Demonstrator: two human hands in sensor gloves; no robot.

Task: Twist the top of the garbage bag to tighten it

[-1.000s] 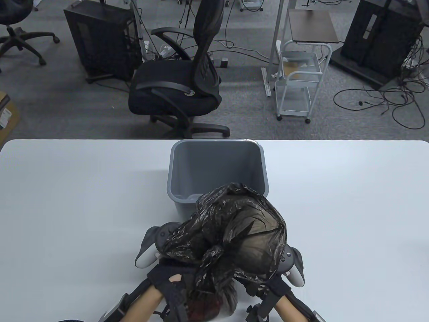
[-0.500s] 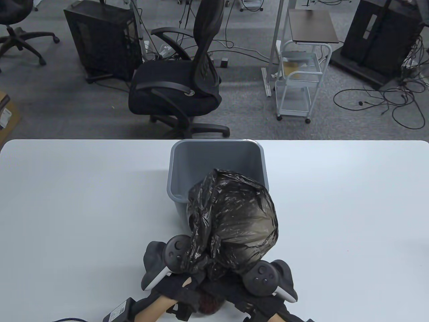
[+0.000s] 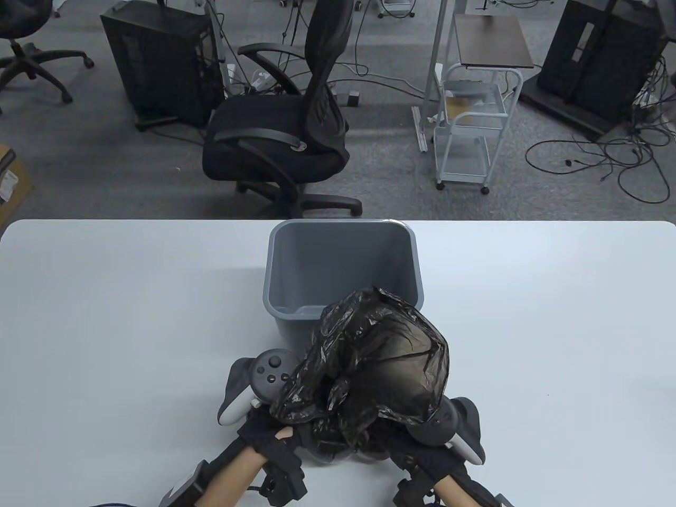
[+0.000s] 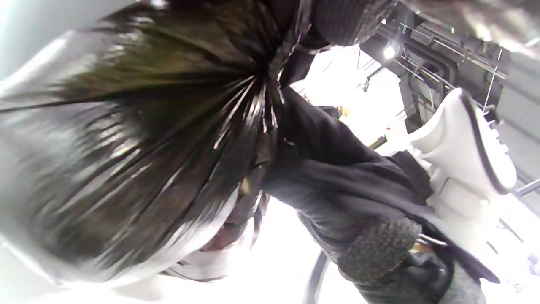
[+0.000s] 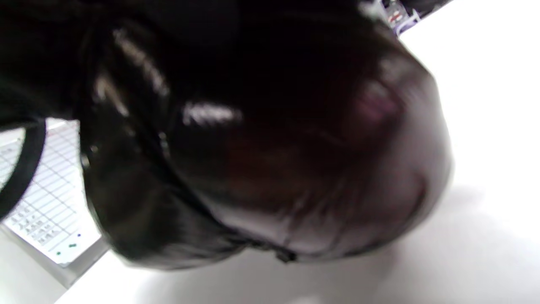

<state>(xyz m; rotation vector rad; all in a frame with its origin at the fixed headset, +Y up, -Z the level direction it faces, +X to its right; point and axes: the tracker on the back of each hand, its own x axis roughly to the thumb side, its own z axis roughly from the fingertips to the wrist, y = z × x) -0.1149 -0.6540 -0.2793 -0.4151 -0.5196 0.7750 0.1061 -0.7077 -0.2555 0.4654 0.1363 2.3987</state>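
the left hand and the right hand sit close together under the black garbage bag, which covers their fingers, so whether either grips it cannot be told. the left wrist view shows the film gathered into tight pleats. just beyond the bag stands a grey bin on the white table.

- The bin stands at the table's middle, toward the 12 o'clock edge.
- The garbage bag lies at the bin's 5 o'clock, overlapping its near rim.
- The left hand sits at the bag's 8 o'clock, the right hand at its 5 o'clock.
- A chair stands beyond the table at 12 o'clock; a cart at 1 o'clock.
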